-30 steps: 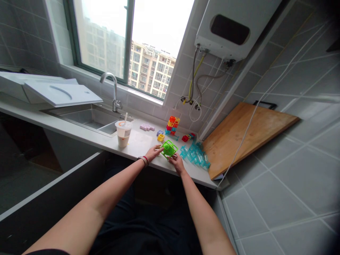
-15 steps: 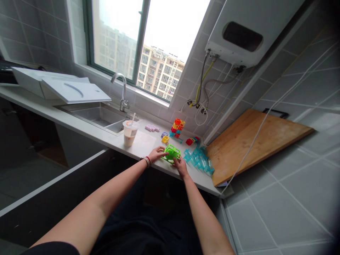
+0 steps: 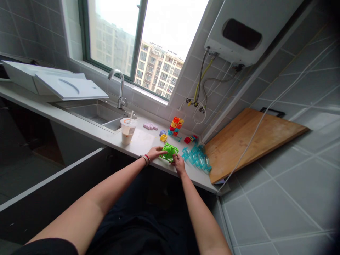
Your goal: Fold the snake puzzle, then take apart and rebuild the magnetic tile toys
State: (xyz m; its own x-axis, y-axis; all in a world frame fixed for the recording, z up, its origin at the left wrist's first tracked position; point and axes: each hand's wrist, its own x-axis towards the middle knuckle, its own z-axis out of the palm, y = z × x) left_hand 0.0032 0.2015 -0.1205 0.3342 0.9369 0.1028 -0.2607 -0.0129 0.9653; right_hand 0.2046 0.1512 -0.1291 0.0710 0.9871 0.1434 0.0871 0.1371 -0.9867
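White counter (image 3: 138, 143), green plastic lattice (image 3: 169, 152)

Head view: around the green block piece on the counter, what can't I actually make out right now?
- Grip on the green block piece: left hand and right hand touch its edges; too small to tell if fingers close on it.
- Small red bit under the right hand: mostly covered by its fingers.
- Pile of teal pieces: overlapping and see-through, count unreadable.
- Cup: contents unclear.
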